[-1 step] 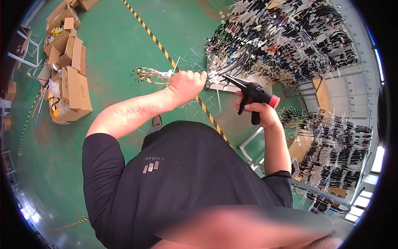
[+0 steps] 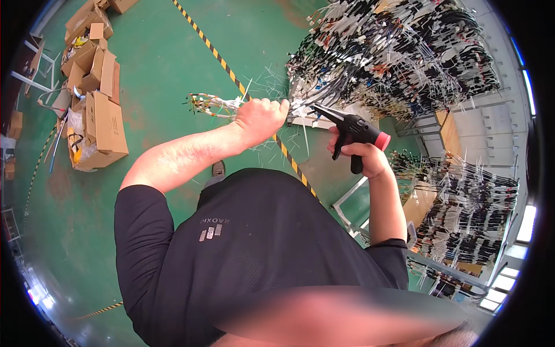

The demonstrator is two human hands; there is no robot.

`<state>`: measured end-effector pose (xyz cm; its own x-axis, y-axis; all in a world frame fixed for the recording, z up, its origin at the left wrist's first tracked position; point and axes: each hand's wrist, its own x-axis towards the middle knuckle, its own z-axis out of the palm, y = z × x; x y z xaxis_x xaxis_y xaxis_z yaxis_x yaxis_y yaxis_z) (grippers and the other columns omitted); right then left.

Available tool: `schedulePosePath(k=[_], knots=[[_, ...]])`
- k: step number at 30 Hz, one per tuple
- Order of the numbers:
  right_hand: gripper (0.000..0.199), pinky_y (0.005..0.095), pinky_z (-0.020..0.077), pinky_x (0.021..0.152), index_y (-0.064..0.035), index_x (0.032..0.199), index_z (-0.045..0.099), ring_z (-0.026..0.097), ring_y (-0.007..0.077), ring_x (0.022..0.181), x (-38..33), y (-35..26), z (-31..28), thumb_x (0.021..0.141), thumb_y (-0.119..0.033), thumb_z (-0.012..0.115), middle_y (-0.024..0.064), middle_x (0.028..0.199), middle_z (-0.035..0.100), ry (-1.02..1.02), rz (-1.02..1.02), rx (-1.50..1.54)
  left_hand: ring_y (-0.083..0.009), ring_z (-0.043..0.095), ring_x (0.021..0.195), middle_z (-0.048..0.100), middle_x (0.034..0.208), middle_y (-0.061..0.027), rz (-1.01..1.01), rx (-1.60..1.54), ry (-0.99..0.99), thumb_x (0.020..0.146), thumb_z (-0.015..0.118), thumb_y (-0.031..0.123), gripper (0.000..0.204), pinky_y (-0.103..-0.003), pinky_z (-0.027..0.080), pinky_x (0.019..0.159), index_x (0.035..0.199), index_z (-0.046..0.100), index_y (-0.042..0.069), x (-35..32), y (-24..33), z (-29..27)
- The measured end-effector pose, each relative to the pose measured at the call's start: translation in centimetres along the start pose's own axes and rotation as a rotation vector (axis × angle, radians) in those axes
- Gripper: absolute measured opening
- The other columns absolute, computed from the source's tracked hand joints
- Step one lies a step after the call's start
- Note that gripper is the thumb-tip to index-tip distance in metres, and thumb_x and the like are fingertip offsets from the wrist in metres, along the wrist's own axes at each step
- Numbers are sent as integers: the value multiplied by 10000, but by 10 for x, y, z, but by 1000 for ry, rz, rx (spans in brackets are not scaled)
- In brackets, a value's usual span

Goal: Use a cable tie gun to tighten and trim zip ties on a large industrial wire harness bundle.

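My left hand (image 2: 261,120) is closed around a bundle of wires (image 2: 217,106). The bundle's loose ends, with small coloured and pale tips, stick out to the left of the fist. To the right of the fist, the wires run on toward the heap of cables. In my right hand (image 2: 364,156) is a black cable tie gun (image 2: 354,128) with a red rear end, my fingers wrapped round its handle and trigger. Its narrow nose points up and left, close to the wires beside my left fist. Whether the nose touches a tie there is too small to tell.
A large heap of black and white cables (image 2: 399,52) lies at the far right. More cables (image 2: 462,214) hang on a rack nearer me. Cut tie ends litter the floor (image 2: 156,58). Cardboard boxes (image 2: 107,130) stand at the left, and a yellow-black stripe (image 2: 218,58) crosses the floor.
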<state>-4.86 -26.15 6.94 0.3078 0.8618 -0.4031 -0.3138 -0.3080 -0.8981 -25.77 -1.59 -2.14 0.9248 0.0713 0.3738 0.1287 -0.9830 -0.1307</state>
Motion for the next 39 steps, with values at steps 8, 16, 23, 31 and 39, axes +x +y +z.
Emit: schedulePosePath(k=[8, 16, 23, 31, 39], knots=[[603, 379, 541, 951, -4, 1344, 640, 693, 245, 1057, -6, -17, 20, 742, 23, 609, 97, 1086, 729, 98, -77, -530, -202, 733, 699, 666, 757, -29, -45, -48, -33, 854, 668, 103, 323, -347, 581, 560, 1165, 654, 18, 1, -2, 0], [604, 585, 229, 1297, -113, 1469, 565, 524, 300, 1385, -2, 32, -7, 874, -114, 664, 78, 1323, 587, 567, -725, -1888, -253, 759, 739, 716, 813, -69, -131, -183, -51, 866, 651, 75, 257, -379, 611, 599, 1119, 637, 33, -6, -13, 0], [687, 304, 475, 989, -43, 1451, 609, 657, 173, 1091, -5, 30, -2, 765, 4, 593, 31, 1187, 720, 215, -204, -234, -232, 755, 727, 716, 817, -61, -112, -140, -78, 878, 653, 94, 342, -367, 607, 579, 1212, 664, 16, -3, -10, -2], [695, 398, 561, 979, 62, 1383, 617, 738, 294, 1048, -2, 2, 0, 689, 40, 603, 144, 1079, 753, 107, -45, -193, -191, 729, 698, 717, 812, -46, -49, -40, -41, 864, 676, 116, 424, -342, 584, 538, 1270, 703, -4, -5, -6, 0], [688, 419, 583, 936, 54, 1352, 628, 753, 312, 1041, 7, -22, 9, 668, 104, 590, 153, 1081, 761, 35, 64, -89, -194, 733, 677, 694, 754, -36, -18, -8, 3, 850, 678, 115, 289, -331, 576, 530, 1114, 702, 0, -2, -3, -6]])
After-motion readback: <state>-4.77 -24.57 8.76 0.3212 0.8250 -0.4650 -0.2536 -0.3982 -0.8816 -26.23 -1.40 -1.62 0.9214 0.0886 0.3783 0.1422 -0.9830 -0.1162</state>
